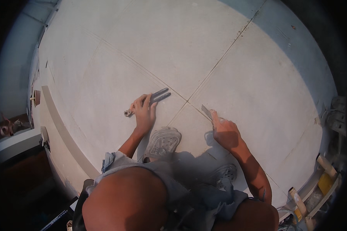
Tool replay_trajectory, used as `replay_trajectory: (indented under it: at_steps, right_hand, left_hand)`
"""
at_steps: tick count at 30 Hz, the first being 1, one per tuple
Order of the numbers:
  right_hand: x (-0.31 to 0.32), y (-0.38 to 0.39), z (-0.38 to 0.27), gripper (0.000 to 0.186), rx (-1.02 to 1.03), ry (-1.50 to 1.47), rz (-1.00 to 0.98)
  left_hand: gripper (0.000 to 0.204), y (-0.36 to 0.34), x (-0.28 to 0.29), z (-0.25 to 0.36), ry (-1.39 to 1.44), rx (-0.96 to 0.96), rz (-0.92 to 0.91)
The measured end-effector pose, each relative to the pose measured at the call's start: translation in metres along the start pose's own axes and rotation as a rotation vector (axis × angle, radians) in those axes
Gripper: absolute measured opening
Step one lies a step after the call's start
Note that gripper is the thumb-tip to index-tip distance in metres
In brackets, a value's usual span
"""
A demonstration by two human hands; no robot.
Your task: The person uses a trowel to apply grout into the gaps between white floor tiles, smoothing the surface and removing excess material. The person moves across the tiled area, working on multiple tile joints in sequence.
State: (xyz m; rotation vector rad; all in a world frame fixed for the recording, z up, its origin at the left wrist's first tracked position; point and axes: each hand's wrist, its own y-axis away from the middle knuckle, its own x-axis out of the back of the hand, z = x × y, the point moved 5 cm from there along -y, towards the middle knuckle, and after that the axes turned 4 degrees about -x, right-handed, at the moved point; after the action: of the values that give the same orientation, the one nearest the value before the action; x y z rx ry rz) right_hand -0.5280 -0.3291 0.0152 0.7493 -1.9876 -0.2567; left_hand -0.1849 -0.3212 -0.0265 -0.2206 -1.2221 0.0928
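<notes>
My left hand (143, 112) lies over a pair of pliers (160, 95) on the tiled floor, its fingers bent round the tool. Two black handles stick out past the fingers toward the right, and the metal head (128, 113) shows on the other side. In my right hand (225, 131) is a tool with a narrow flat blade (206, 111); its handle is hidden in the closed fingers. The blade sits at the line of a tile joint (199, 111), just right of where the joints cross (187, 101). I cannot tell whether it touches the joint.
My feet, in grey clogs (164, 141), stand on the floor close behind my hands. A long pale board or ledge (61, 123) curves along the left. At the lower right is a wooden-ended frame (297, 200) with yellow parts. Shadow covers the far right floor.
</notes>
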Motion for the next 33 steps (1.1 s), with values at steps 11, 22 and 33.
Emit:
replay_trajectory:
  at_steps: [11, 22, 33]
  right_hand:
    - [0.006, -0.026, -0.044, 0.049, 0.079, 0.101, 0.027]
    - [-0.025, 0.309, 0.191, 0.051, -0.449, 0.411, -0.239]
    - [0.024, 0.123, 0.018, 0.051, -0.202, 0.160, 0.034]
  left_hand:
    - [0.048, -0.009, 0.010, 0.012, -0.024, -0.064, 0.045]
    - [0.046, -0.013, 0.014, 0.054, 0.161, -0.249, -0.115]
    - [0.058, -0.030, -0.013, 0.100, 0.331, -0.308, -0.435]
